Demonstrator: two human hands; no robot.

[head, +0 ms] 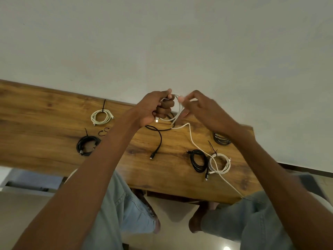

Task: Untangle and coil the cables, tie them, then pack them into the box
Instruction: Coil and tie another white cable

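Above the far edge of the wooden table (45, 121), my left hand (158, 109) grips a small coil of a white cable (193, 139), its plug poking out below my palm. My right hand (200, 107) pinches a loop of the same cable just beside the left. The loose tail of the white cable runs down across the table and over its near edge by my right knee. A loose black cable (159, 139) lies uncoiled under my hands. No box is in view.
Tied coils lie on the table: a white coil (100, 117) and a black coil (87, 144) on the left, a black coil (198, 160) and a white coil (220, 164) on the right, a dark coil (221, 138) behind my right wrist. A black tie (103, 131) lies loose.
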